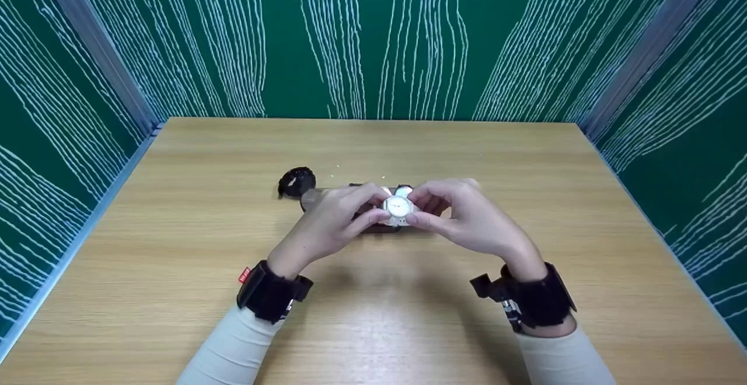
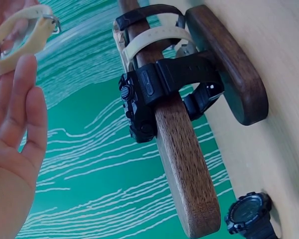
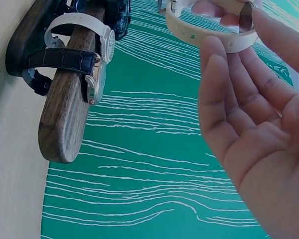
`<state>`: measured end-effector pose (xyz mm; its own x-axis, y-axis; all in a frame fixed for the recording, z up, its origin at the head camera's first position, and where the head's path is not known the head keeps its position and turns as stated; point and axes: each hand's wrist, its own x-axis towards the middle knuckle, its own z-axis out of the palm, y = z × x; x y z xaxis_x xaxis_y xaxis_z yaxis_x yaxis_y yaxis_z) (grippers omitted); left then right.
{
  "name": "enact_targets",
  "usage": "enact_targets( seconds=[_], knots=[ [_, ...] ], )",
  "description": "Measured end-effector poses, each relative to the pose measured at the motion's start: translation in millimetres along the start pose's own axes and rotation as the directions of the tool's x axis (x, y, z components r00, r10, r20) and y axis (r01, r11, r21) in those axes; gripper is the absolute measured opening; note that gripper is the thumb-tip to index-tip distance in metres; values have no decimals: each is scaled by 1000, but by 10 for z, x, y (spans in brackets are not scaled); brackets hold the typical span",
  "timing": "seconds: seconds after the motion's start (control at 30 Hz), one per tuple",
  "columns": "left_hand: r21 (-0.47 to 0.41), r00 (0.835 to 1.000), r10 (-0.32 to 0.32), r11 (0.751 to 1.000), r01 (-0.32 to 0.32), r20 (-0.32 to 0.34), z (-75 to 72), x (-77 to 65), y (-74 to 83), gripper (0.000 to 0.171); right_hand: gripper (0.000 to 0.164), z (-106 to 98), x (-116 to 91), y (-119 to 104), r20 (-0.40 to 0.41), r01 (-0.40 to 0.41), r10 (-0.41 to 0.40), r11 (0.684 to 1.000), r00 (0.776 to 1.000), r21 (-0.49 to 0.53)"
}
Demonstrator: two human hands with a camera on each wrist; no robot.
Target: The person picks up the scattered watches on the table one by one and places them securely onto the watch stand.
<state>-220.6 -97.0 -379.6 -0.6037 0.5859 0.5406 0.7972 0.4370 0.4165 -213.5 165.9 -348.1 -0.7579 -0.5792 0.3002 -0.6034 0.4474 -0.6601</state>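
Note:
A white wristwatch (image 1: 398, 206) with a pale dial is held up between both hands, its strap closed into a loop. My left hand (image 1: 341, 216) pinches its left side between thumb and fingers. On the opposite side my right hand (image 1: 467, 216) pinches the case edge the same way. The cream strap (image 3: 209, 40) curves below the fingers in the right wrist view. Just beyond the hands is a dark wooden watch stand (image 2: 187, 169), largely hidden by them in the head view. It carries a chunky black watch (image 2: 144, 97), a white-strapped watch (image 3: 79, 19) and a black leather-strapped watch (image 3: 65, 59).
Another black sports watch (image 1: 296, 182) lies on the wooden table (image 1: 175, 227), left of the stand. A few tiny pale specks are scattered behind the stand. Green panels (image 1: 385, 41) with white wavy lines enclose the table at the back and sides.

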Motion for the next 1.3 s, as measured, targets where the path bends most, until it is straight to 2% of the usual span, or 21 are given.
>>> enact_targets(
  seconds=[0.57, 1.07, 1.17, 1.3],
  knots=[
    [28, 999, -6, 1000, 5, 34, 2, -15, -19, 20, 6, 33, 24, 31, 4, -6, 7, 993, 1000, -116],
    [69, 986, -59, 996, 48, 156, -17, -26, -40, 22, 6, 95, 28, 63, 94, 31, -18, 990, 995, -140],
    [74, 986, -70, 996, 59, 151, -16, -26, -43, 23, 7, 112, 34, 70, 77, 41, -30, 990, 997, -138],
    [92, 992, -65, 994, 55, 108, -14, -18, -52, 24, 6, 127, 41, 72, 41, 32, -27, 990, 999, -134]
  ],
)
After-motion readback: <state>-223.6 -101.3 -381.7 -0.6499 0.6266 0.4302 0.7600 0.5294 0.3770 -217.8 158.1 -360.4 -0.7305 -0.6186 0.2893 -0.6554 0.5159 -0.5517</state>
